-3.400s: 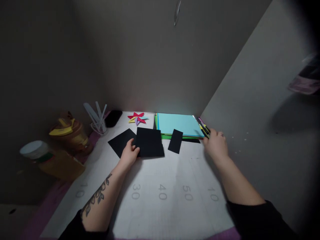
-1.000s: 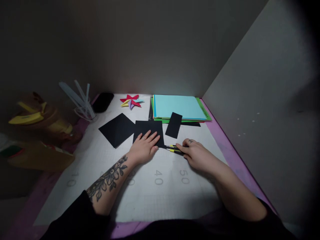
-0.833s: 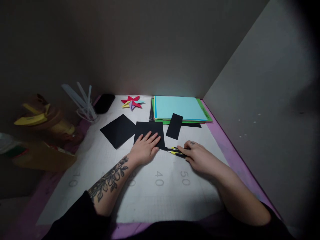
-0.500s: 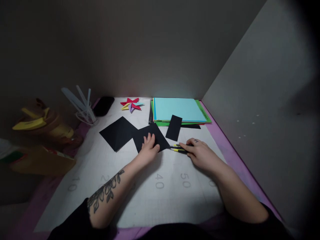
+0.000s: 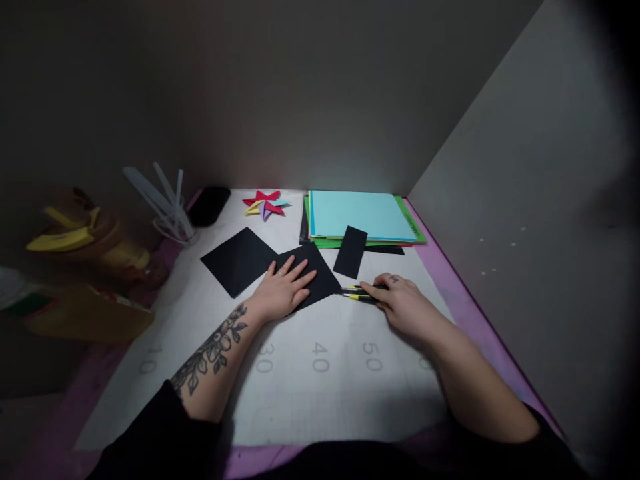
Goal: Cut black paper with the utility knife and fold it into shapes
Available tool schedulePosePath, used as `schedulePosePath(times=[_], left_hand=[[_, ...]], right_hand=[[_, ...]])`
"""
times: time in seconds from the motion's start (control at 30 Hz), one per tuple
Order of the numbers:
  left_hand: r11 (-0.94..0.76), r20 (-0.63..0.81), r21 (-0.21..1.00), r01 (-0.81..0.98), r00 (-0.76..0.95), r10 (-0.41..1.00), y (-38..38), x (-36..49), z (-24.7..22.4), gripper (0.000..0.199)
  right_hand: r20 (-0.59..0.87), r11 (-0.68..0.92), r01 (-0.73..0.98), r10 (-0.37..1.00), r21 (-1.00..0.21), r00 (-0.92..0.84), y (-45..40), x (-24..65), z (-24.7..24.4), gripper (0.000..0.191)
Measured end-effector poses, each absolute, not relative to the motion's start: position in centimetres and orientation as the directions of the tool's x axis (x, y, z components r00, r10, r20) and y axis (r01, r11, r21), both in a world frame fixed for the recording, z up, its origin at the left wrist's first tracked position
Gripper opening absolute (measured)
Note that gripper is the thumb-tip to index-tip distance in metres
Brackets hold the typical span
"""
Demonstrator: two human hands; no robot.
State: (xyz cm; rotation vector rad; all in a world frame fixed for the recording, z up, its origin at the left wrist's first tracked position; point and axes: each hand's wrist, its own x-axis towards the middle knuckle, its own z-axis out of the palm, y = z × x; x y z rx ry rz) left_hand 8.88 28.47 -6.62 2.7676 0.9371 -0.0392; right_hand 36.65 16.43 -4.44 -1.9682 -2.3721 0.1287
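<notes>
My left hand [image 5: 281, 291] lies with fingers spread on a black paper square [image 5: 323, 280]. Beside that square, to the left, is another black square [image 5: 240, 261], their corners meeting or overlapping. Fingers of my right hand [image 5: 400, 299] are closed round the rear of a black and yellow tool [image 5: 356, 291], whose tips reach the right corner of the paper under my left hand; most of its handle is hidden. A small black rectangle [image 5: 351, 252] rests against the front edge of a stack of coloured paper [image 5: 360, 215].
A folded multicoloured paper star [image 5: 266, 205] and a black phone [image 5: 210, 206] lie at the back. Left of them stand a clear cup with white sticks [image 5: 175, 223] and a brown pot with yellow pieces [image 5: 107, 250]. Grey walls border the back and right.
My left hand has slid left and its fingers have spread on the black square. My right hand keeps its hold on the tool. The whole view has shifted slightly.
</notes>
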Motion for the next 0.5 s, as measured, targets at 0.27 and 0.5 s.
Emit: schedulePosePath(times=[0.27,0.5], left_hand=[[-0.745,-0.143,0.227,0.627,0.778,0.611,28.9,8.8,-6.4,0.051],[-0.732,-0.076,0.295,0.614,0.779,0.622,27.8,9.1,-4.2,0.053]], right_hand=[[0.011,0.207,0.973,0.978,-0.105,-0.207,16.4,36.9,-4.3,0.048],[0.01,0.177,0.977,0.984,-0.118,-0.177,16.3,36.8,-4.3,0.049]])
